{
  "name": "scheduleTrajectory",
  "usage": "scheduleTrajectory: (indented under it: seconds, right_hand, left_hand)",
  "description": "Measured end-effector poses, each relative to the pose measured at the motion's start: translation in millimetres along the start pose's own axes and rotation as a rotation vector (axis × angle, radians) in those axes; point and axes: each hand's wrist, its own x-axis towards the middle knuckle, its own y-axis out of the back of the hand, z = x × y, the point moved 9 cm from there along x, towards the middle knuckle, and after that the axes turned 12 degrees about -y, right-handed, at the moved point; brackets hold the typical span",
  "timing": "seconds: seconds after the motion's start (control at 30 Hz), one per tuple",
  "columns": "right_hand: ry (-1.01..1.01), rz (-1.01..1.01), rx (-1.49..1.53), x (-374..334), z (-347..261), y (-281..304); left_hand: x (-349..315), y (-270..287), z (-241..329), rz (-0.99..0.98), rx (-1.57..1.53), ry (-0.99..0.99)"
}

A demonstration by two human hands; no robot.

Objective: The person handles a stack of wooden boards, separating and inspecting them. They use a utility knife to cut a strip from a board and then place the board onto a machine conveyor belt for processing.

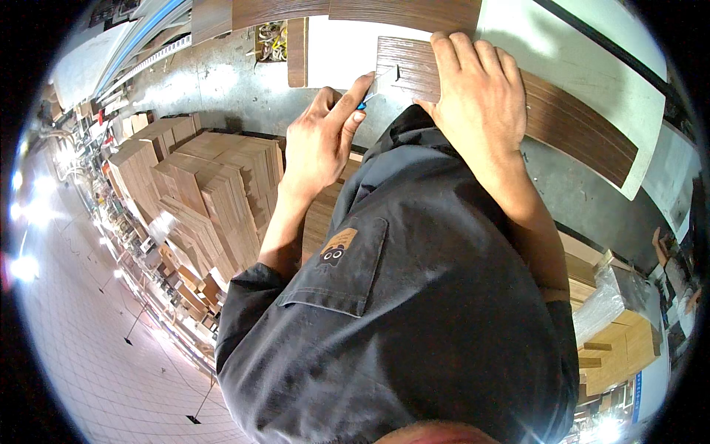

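A dark brown wood-grain board lies in front of me with its left end jutting past a pale panel. My right hand rests on it, fingers spread over the far edge and thumb at the near edge. Close to the board's left end, my left hand is closed round a small blue knife. Most of its handle is hidden in the fingers, and a thin pale blade seems to point toward the board. A small dark mark shows on the board's face.
More brown boards lie along the far side, and another brown board runs off to the right on a white panel. Stacked planks stand at my left. A box of scraps sits beyond. Another person's hand shows far right.
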Motion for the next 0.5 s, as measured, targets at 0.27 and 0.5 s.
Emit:
scheduleTrajectory:
  seconds: [0.27,0.5]
  right_hand:
    - [-0.010,-0.035,0.002,1,1,0]
    - [-0.025,-0.055,-0.053,5,-5,5]
  left_hand:
    - [9,1,-2,0.043,0.002,-0.004]
    - [11,2,2,0.056,0.054,-0.009]
